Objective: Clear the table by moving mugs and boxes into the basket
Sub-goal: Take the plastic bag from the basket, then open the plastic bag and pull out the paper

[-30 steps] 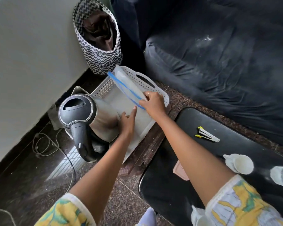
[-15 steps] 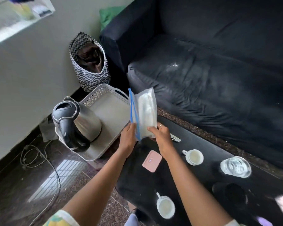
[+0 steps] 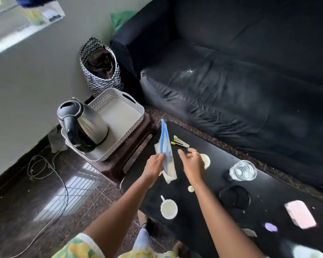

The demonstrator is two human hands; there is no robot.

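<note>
My left hand [image 3: 154,164] grips a clear zip bag [image 3: 166,155] with a blue seal, held upright over the left end of the black table [image 3: 203,216]. My right hand [image 3: 191,162] hovers just right of the bag with fingers apart, holding nothing. A white mug [image 3: 205,161] is partly hidden behind that hand. Another white mug [image 3: 168,208] stands near the table's front edge. A pink box [image 3: 301,214] lies at the table's right end. The white perforated basket [image 3: 127,100] sits on a low brown stand left of the table.
A steel kettle [image 3: 82,125] stands in the basket's near end. On the table are a glass [image 3: 242,170], a black cup [image 3: 234,197] and a stapler [image 3: 180,143]. A zigzag fabric bin [image 3: 101,67] stands by the wall. A dark sofa [image 3: 241,81] lies behind the table. Cables trail on the floor.
The zip bag came out of the basket and over to the table. My right hand let go of it; only my left hand holds it now.
</note>
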